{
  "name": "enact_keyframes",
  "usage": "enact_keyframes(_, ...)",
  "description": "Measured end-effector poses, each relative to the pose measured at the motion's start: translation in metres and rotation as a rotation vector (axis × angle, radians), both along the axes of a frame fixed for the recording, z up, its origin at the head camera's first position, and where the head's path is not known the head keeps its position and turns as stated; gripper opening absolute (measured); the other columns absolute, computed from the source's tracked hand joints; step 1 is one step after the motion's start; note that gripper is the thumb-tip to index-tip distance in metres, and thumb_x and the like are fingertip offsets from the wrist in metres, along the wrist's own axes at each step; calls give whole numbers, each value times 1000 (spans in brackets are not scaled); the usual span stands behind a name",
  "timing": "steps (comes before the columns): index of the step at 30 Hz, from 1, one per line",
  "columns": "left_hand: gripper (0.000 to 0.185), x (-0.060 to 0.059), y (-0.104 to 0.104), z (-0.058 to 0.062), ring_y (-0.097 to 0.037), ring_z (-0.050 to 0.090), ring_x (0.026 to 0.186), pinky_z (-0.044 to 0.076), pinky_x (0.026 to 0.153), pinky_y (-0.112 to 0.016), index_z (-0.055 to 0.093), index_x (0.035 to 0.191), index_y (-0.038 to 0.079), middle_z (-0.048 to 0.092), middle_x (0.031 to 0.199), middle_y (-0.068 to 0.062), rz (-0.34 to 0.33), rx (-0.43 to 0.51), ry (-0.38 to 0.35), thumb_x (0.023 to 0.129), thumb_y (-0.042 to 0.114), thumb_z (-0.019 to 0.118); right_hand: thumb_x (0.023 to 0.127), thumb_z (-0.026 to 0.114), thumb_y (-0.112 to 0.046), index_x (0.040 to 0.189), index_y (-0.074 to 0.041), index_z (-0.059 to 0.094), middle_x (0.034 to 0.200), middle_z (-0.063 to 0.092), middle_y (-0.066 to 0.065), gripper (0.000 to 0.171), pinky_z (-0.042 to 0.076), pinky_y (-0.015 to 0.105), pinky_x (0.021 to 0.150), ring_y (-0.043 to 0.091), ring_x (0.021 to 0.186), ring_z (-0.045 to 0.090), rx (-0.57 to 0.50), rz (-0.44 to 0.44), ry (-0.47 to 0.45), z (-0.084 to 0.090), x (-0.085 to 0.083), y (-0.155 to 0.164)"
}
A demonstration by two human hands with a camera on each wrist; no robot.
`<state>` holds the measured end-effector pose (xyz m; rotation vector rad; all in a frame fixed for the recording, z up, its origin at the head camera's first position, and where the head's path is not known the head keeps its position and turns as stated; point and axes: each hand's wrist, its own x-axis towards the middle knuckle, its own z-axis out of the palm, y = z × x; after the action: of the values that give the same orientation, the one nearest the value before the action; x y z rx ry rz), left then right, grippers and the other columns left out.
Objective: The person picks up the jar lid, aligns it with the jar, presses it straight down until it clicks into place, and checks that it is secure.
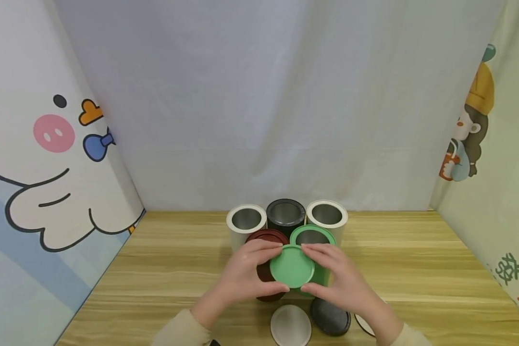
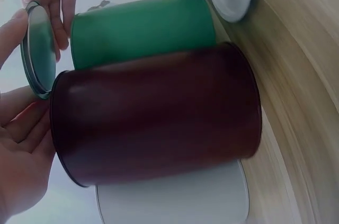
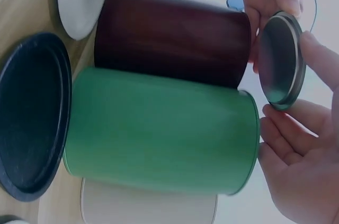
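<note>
Loose white lid (image 1: 290, 325) and black lid (image 1: 330, 315) lie nearest, just before the green tin (image 1: 312, 236). Left hand (image 1: 246, 272) and right hand (image 1: 339, 276) pinch the green lid (image 1: 292, 265) by its rim, fingers curled, above that tin's front; all five tins look uncapped, so capping seems barely begun.

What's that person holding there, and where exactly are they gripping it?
A round green lid, pinched at its rim between both hands: the left hand on its left edge, the right hand on its right edge, above the open tins.
</note>
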<state>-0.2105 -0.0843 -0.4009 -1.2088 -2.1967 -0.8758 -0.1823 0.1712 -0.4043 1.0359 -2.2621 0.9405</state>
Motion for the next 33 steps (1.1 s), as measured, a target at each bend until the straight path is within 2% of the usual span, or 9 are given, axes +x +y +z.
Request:
enact_keyframes(3,71,0,6,1,-19,60,114,48,98,-31,71,121,2,67,120,-6,24,-10,-20,65,40,92,70,90,-19,130,-2,64,133,60,6,68,46,37,96,26,120,54,8,-27,-16,1,0,5)
enact_keyframes(6,71,2,12,3,-20,59,115,48,98,-33,70,122,2,67,121,-7,46,-18,-49,66,40,92,70,90,-17,131,-2,64,134,60,5,68,47,41,95,27,121,54,12,-36,-22,1,-1,10)
enact_keyframes(20,72,-1,30,9,-23,57,119,48,99,-35,67,127,1,64,127,-9,100,-62,-137,70,39,90,70,90,-15,132,-1,63,134,60,6,69,45,35,97,27,119,54,11,-70,-24,1,-9,24)
enact_keyframes(24,73,-3,34,8,-23,57,119,47,100,-35,66,127,0,64,127,-9,101,-56,-128,70,39,91,69,90,-14,132,-1,62,134,60,6,70,46,35,97,26,119,54,12,-75,-24,2,-11,27)
enact_keyframes(33,73,-9,40,10,-23,58,117,48,98,-34,68,125,0,65,125,-9,117,-55,-95,69,39,91,69,89,-12,134,-2,62,134,60,9,71,47,49,92,29,118,54,13,-93,-31,2,-17,31)
